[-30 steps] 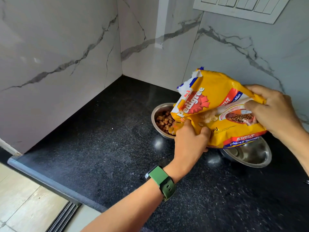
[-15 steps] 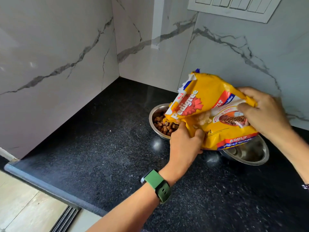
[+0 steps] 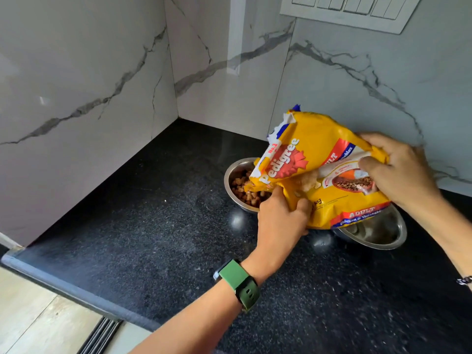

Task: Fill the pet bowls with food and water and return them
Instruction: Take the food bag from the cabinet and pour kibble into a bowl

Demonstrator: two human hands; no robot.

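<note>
A yellow Pedigree food bag (image 3: 314, 149) is tilted with its torn mouth down over a steel bowl (image 3: 231, 175) that holds brown kibble (image 3: 245, 191). My left hand (image 3: 281, 221), a green watch on its wrist, grips the bag's lower front edge close to the mouth. My right hand (image 3: 398, 172) clutches the bag's raised rear end. A second steel bowl (image 3: 378, 233) sits to the right, partly under the bag, and looks empty. Both bowls rest on the black speckled counter (image 3: 158, 226).
White marble-look walls (image 3: 84, 98) meet in a corner behind and left of the bowls. A switch panel (image 3: 352, 11) hangs on the wall above. The counter's front edge (image 3: 63, 290) runs along the lower left, with tiled floor below it.
The bag stays tipped over the left bowl with both hands in the same grip. More kibble lies in the bowl than a second ago. The view has shifted slightly.
</note>
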